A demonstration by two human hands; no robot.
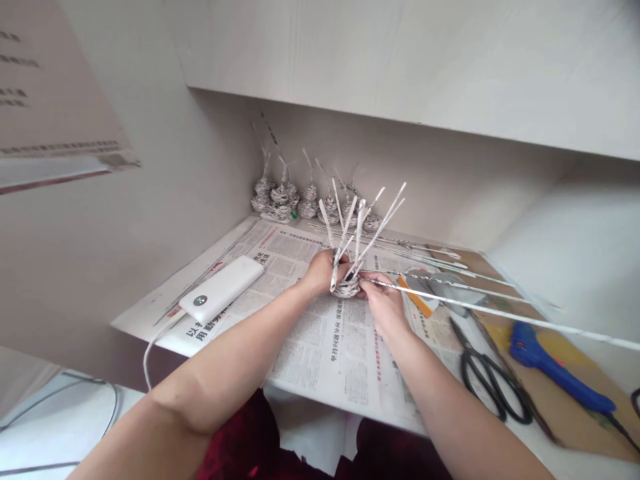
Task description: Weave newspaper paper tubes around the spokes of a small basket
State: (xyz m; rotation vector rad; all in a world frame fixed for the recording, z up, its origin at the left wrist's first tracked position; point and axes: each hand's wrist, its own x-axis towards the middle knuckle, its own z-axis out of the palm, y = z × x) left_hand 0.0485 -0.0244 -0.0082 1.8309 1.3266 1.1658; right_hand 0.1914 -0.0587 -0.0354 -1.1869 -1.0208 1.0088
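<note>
Between my hands is a small round basket (346, 288) woven from rolled newspaper strips, with several paper stakes standing up and fanning out from it. My left hand (323, 270) grips its left side, the fingers partly hidden behind the stakes. On the right side, my right hand (384, 300) pinches a long rolled paper strip (480, 308) close to the weave. That strip stretches far out to the right, past the table edge. Newspaper sheets (310, 347) lie under the basket.
Several finished woven gourd shapes (280, 195) stand along the back wall. A white power bank (223, 287) with a cable lies at left. Black scissors (493, 380), a blue glue gun (555, 370), an orange-handled blade (415, 297) and loose paper strips lie at right. A shelf overhangs the back.
</note>
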